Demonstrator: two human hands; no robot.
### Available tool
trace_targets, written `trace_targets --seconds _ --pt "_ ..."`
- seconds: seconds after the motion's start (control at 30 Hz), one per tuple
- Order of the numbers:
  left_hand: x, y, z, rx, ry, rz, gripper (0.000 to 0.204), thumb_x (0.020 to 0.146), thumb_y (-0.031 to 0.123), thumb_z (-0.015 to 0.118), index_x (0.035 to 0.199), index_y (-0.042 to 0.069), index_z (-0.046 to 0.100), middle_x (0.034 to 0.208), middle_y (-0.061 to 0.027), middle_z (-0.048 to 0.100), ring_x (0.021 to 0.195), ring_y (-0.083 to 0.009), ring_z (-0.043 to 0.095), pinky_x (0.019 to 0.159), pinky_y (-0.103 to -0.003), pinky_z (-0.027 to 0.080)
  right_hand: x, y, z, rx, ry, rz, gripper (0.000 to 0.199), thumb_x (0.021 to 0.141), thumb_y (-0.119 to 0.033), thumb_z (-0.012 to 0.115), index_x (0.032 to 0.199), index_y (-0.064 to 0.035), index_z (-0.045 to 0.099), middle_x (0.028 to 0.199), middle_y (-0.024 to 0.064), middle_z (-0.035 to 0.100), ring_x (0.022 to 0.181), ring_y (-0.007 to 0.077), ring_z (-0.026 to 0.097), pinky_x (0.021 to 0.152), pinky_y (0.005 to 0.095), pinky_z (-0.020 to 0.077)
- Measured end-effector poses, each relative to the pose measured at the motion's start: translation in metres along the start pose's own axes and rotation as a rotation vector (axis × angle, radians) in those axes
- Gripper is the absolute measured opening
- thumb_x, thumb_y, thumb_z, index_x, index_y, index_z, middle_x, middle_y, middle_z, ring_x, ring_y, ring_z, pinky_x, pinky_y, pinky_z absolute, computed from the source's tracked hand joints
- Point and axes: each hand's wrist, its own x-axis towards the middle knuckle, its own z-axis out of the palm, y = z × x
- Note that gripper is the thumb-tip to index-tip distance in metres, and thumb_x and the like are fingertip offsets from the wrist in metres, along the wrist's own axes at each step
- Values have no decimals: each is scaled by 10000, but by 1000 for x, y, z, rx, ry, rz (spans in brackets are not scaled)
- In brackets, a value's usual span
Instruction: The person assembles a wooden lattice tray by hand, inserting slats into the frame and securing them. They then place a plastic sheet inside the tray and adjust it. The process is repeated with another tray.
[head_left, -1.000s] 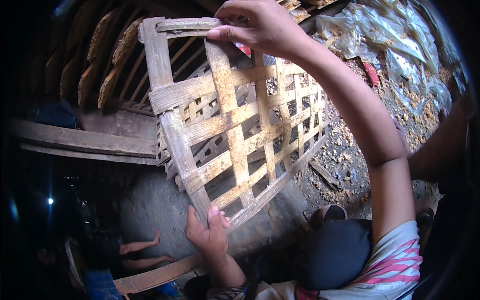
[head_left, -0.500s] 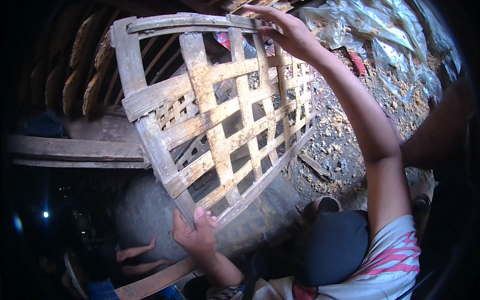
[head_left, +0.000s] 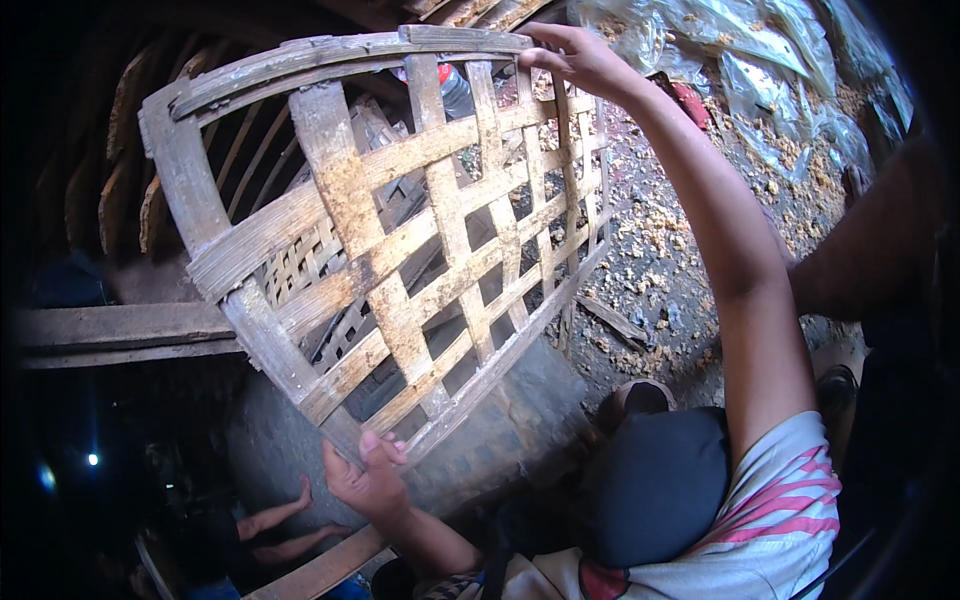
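Note:
A worn woven bamboo rack, with broad open-weave slats and a frame, is held up tilted between my hands. My left hand grips its near lower corner, thumb on top of the frame. On the far upper edge, my right hand has its fingers and thumb closed around the frame at the end of an outstretched arm. Brown stains mark the slats. Through the gaps, another piece of lattice shows behind, with a bottle with a red label beyond it.
Crumbly yellowish bits litter the ground at right, with plastic sheets behind. A red object and a wood piece lie there. A wooden beam runs at left. Another person's hands show at lower left.
The rack has shifted left and slightly toward me, with both hands moving along on it. My grip on both edges stays the same.

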Motion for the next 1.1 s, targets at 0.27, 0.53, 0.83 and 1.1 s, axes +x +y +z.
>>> trace_targets --seconds 0.27,0.53,0.83,1.1 --pt "9 -12 0 -29 -11 -33 305 975 120 575 1156 -117 511 594 -73 557 531 -117 556 618 -265 528 -38 111 -14 -521 209 165 400 974 -389 602 1345 -240 587 1237 91 658 1161 305 619 1006 453 455" --pt "12 -18 -8 6 -7 19 335 973 126 585 1194 -112 502 572 -69 551 514 -115 550 588 -247 516 -25 62 0 -344 153 -33 375 956 -298 617 1289 -125 609 1159 147 653 1113 321 597 969 445 462" --pt "15 -49 -25 -51 33 -18 253 943 17 591 1160 -96 528 671 -77 581 506 -120 538 571 -286 542 -109 118 42 -281 -74 775 646 1027 -609 310 1355 -121 578 1144 224 689 1175 395 605 1006 502 446" --pt "33 -64 -25 -4 -15 24 244 984 135 603 1125 -57 553 714 -88 595 515 -112 536 538 -263 517 -145 124 47 372 52 798 626 1029 -581 398 1260 -26 573 1004 109 639 964 228 592 982 424 429"
